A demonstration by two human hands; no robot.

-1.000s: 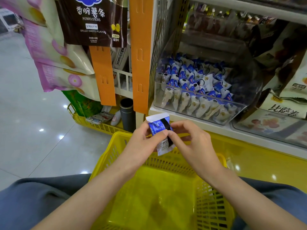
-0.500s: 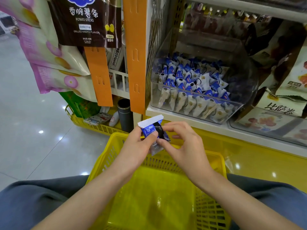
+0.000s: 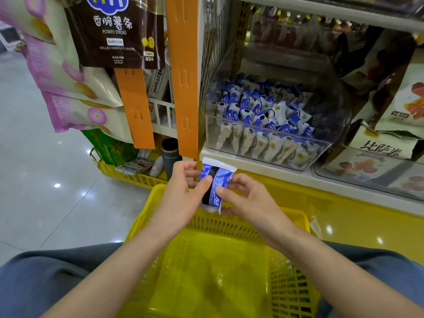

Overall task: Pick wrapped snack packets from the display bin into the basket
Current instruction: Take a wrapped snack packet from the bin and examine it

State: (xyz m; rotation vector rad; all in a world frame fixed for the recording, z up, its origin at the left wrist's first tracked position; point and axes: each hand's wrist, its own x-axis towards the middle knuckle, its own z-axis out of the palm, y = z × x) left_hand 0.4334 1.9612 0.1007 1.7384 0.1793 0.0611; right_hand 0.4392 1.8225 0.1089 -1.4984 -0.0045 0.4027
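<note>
Beyond the far rim of the yellow plastic mesh basket (image 3: 241, 226), a clear plastic display bin (image 3: 275, 131) heaped with blue-and-white packets sits on the shelf. Above and left of the basket hang a flat orange plastic strip (image 3: 184, 88) and a dark brown potato-stick bag (image 3: 114, 31). The blue-and-white wrapped snack packet (image 3: 214, 182) stands upright over the basket's far rim, pinched from both sides: the left hand (image 3: 183, 198) thumbs its front, and the right hand (image 3: 250, 200) nips its right edge.
</note>
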